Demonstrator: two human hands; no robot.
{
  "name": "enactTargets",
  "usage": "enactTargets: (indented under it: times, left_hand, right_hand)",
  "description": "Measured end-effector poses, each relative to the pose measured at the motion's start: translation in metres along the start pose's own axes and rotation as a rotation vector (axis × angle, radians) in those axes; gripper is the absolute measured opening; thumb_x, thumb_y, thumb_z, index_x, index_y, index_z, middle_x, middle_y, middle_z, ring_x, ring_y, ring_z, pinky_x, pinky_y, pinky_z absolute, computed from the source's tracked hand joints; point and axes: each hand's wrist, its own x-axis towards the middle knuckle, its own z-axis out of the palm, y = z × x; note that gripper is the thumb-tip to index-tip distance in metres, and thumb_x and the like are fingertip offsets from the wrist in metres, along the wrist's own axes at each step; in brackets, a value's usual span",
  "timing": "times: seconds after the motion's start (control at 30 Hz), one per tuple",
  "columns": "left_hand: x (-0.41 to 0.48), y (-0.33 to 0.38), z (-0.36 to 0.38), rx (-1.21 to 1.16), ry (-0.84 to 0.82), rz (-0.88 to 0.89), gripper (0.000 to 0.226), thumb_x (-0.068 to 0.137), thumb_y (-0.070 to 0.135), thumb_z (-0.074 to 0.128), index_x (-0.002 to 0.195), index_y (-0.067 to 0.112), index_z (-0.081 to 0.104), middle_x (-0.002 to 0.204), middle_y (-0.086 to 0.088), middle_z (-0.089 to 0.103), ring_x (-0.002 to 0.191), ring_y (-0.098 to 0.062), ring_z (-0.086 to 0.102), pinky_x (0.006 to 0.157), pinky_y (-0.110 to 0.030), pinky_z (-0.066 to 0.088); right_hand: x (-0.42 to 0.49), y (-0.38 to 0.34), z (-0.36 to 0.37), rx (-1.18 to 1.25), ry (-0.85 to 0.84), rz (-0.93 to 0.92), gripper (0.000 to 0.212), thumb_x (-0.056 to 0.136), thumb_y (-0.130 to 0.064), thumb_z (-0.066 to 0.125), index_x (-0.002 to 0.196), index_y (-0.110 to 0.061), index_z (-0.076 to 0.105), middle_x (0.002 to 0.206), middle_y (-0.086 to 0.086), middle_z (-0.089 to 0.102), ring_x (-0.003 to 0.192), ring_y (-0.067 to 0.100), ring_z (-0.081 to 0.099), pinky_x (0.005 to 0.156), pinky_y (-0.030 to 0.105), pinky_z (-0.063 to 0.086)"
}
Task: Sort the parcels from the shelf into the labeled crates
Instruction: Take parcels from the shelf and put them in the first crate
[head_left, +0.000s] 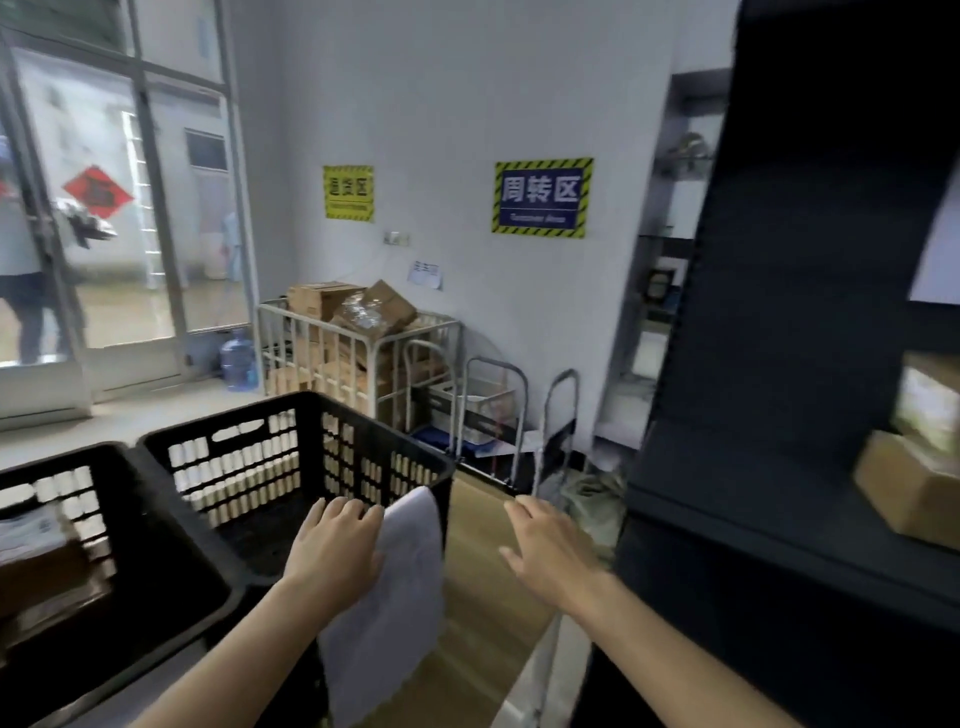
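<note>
My left hand (335, 545) holds a flat white parcel (395, 597) at the right rim of a black slotted crate (291, 457), fingers curled over the parcel's upper edge. The parcel hangs down outside the crate's near right corner. A second black crate (93, 582) stands to the left with cardboard parcels inside. My right hand (545, 545) hovers empty with its fingers spread, between the crate and the dark shelf (779, 467). A brown cardboard parcel (909, 483) lies on the shelf at the right.
A white wire cage cart (358, 353) full of cardboard boxes stands against the back wall, with folding hand trolleys (493, 410) beside it. A blue water jug (238, 358) sits by the glass door. Wooden floor shows between crate and shelf.
</note>
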Motion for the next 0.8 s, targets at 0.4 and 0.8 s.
enactTargets:
  times: [0.4,0.8]
  left_hand:
    - [0.037,0.215,-0.047,-0.136,0.109,0.3,0.051,0.09,0.044,0.047,0.136,0.024,0.038,0.139,0.003,0.045,0.133,-0.018,0.035,0.113,-0.031,0.022]
    - [0.043,0.413,-0.079,-0.153,0.119,0.467,0.046,0.09,0.04,0.045,0.131,0.019,0.041,0.133,0.0,0.047,0.13,-0.021,0.037,0.112,-0.03,0.022]
  right_hand:
    - [-0.127,0.183,-0.082,-0.037,0.061,0.287,0.053,0.096,-0.032,0.043,0.142,-0.012,0.028,0.148,0.007,0.032,0.137,0.023,0.028,0.112,0.035,0.025]
    - [-0.242,0.331,-0.137,-0.072,0.118,0.472,0.052,0.096,-0.033,0.044,0.142,-0.012,0.029,0.144,0.005,0.036,0.133,0.022,0.034,0.108,0.033,0.03]
